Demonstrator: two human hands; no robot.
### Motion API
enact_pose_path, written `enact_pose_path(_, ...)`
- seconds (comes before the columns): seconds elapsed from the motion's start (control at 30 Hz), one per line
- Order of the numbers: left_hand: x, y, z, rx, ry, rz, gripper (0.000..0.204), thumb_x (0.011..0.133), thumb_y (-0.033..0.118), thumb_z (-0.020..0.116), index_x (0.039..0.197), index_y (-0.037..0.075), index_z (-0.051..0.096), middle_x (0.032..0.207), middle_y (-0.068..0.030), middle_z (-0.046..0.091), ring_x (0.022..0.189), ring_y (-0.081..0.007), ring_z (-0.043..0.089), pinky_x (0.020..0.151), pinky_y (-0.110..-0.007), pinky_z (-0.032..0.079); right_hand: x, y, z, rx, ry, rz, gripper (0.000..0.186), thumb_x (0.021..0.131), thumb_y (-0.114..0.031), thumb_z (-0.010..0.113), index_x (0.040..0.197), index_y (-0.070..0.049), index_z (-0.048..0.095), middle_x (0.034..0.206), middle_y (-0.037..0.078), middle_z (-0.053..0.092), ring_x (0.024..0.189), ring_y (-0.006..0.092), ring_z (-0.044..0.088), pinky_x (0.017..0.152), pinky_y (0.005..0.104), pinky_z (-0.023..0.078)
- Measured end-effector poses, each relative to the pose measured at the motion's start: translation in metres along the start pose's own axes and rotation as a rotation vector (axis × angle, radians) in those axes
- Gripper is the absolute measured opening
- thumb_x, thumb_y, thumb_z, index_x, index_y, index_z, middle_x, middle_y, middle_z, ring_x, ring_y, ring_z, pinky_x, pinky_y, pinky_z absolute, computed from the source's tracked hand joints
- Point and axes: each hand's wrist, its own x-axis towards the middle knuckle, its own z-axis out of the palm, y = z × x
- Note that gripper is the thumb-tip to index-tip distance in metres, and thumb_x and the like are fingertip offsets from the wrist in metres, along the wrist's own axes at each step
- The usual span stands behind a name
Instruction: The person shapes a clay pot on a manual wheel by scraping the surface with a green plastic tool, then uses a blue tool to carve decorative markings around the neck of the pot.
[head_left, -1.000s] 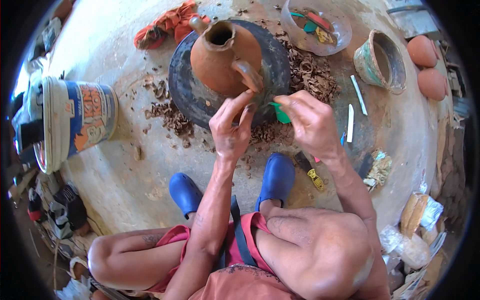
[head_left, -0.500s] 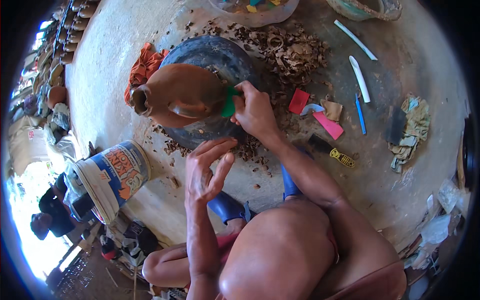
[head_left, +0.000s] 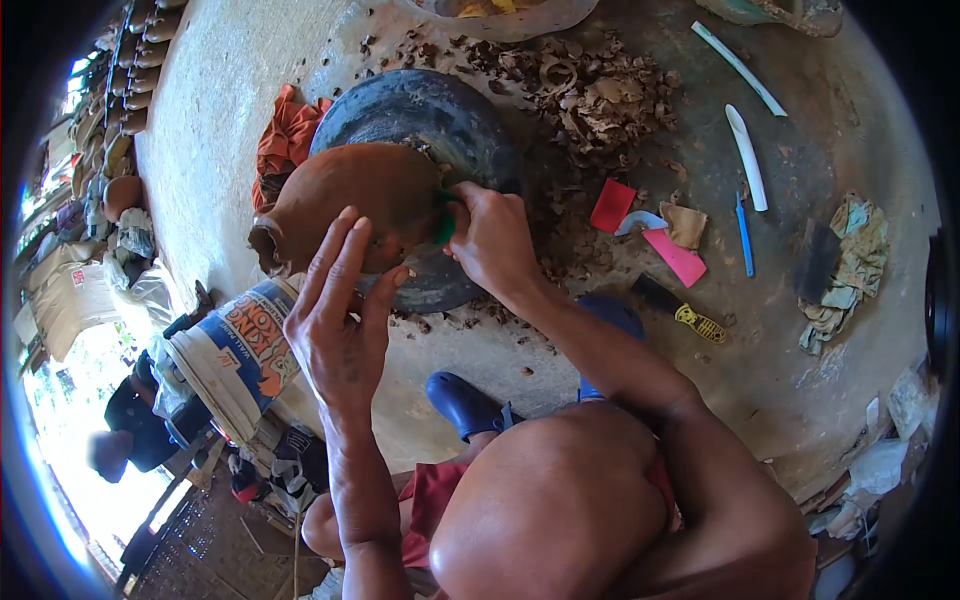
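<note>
In the upper left-centre of the frame, the brown clay vessel [head_left: 365, 180] sits on a dark round wheel [head_left: 430, 100], its mouth turned to the left. At the vessel's right end, the right hand [head_left: 490, 240] pinches a green piece [head_left: 444, 222] between thumb and fingers; the vessel lies directly left of this grip, with the green piece up against its lower end. The left hand [head_left: 340, 325] is spread and loose, its long fingers overlapping the vessel's near side; whether every fingertip presses on the clay cannot be told. The vessel thus lies above the left hand in the frame.

An orange-red cloth [head_left: 285, 140] lies beside the wheel's left edge. Upper centre holds a heap of clay shavings [head_left: 615, 105]. Right of centre are a red piece [head_left: 612, 206], a pink piece [head_left: 675, 258], a tan piece [head_left: 684, 225] and a blue tool [head_left: 745, 240], with two white strips [head_left: 747, 160] higher up. A bucket [head_left: 235, 350] stands at the left.
</note>
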Motion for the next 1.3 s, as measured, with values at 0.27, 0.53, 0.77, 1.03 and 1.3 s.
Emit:
enact_pose_path(0.27, -0.005, -0.002, 0.01, -0.081, 0.033, -0.088, 0.054, 0.086, 0.002, 0.087, 0.139, 0.008, 0.073, 0.151, -0.0139, 0.065, 0.108, -0.0197, 0.078, 0.072, -0.029, 0.064, -0.008, -0.004, 0.003, 0.175, 0.033, 0.035, 0.014, 0.092, -0.001, 0.067, 0.102, 0.007, 0.073, 0.082, 0.031, 0.071, 0.081, 0.0443, 0.075, 0.07, 0.0478, 0.058)
enact_pose_path(0.53, -0.008, -0.002, 0.009, -0.075, 0.025, -0.092, 0.054, 0.087, 0.003, 0.087, 0.139, 0.005, 0.072, 0.153, -0.0165, 0.063, 0.11, -0.0202, 0.077, 0.066, -0.027, 0.064, -0.031, -0.034, -0.005, 0.347, -0.09, -0.022, 0.022, 0.107, -0.005, 0.059, 0.121, 0.005, 0.073, 0.076, 0.013, 0.075, 0.06, 0.0147, 0.073, 0.057, 0.0304, 0.057)
enact_pose_path(0.77, -0.007, 0.005, 0.002, -0.017, -0.012, -0.052, 0.058, 0.083, 0.013, 0.093, 0.137, 0.006, 0.074, 0.154, -0.0187, 0.062, 0.104, -0.0199, 0.078, 0.063, -0.027, 0.063, -0.044, -0.041, -0.038, 0.543, -0.238, -0.085, 0.022, 0.106, -0.002, 0.059, 0.125, -0.001, 0.071, 0.084, 0.013, 0.075, 0.06, 0.0162, 0.071, 0.061, 0.0315, 0.057)
enact_pose_path(1.03, 0.002, 0.015, 0.002, -0.012, 0.017, 0.165, 0.044, 0.086, 0.004, 0.087, 0.129, 0.003, 0.078, 0.139, -0.0221, 0.071, 0.095, -0.0203, 0.079, 0.065, -0.026, 0.063, -0.022, -0.021, -0.081, 0.304, 0.299, -0.084, 0.017, 0.106, -0.003, 0.066, 0.121, 0.002, 0.072, 0.089, 0.007, 0.076, 0.062, 0.0095, 0.069, 0.054, 0.0262, 0.057)
enact_pose_path(1.3, -0.002, 0.012, -0.022, 0.0, 0.006, -0.004, 0.047, 0.085, -0.002, 0.085, 0.131, 0.003, 0.077, 0.136, -0.0178, 0.074, 0.089, -0.0124, 0.077, 0.056, -0.021, 0.056, -0.015, -0.016, -0.113, 0.181, 0.358, -0.034, 0.015, 0.104, -0.008, 0.071, 0.111, 0.004, 0.074, 0.083, 0.012, 0.077, 0.066, 0.0132, 0.074, 0.056, 0.0295, 0.057)
